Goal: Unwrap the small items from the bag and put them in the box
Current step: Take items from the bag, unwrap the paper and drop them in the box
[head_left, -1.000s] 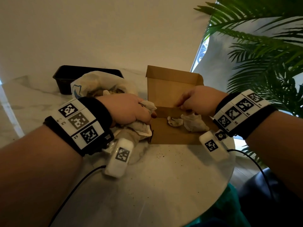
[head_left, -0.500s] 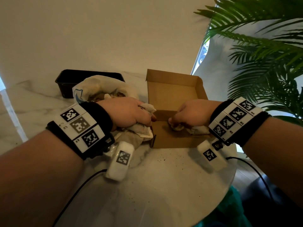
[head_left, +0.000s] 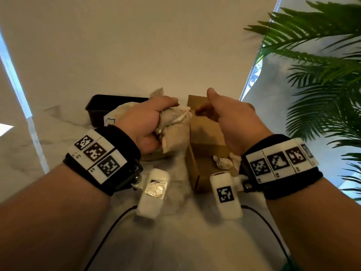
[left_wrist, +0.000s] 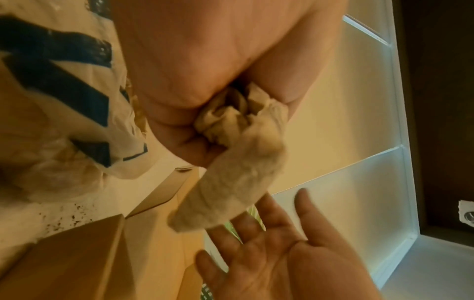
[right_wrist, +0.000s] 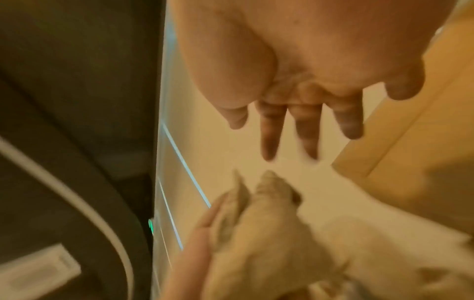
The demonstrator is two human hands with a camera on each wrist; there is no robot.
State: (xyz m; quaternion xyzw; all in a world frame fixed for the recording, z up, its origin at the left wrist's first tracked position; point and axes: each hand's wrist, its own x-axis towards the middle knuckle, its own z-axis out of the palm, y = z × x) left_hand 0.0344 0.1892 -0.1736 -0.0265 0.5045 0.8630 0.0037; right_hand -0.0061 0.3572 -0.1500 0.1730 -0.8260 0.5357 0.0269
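Observation:
My left hand is raised above the table and grips a crumpled beige paper wrapping, which hangs down from my fist. My right hand hovers open over the open cardboard box, fingers spread and close to the wrapping without touching it. A small crumpled item lies on the box floor, partly hidden by my right wrist. The white plastic bag with blue print sits behind my left hand.
A black tray stands at the back left on the round marble table. A palm plant fills the right side. Cables run from both wrist cameras across the table's near part.
My left hand has lifted the wrapping up off the table. My right hand has come up out of the box, empty, and opened towards the wrapping.

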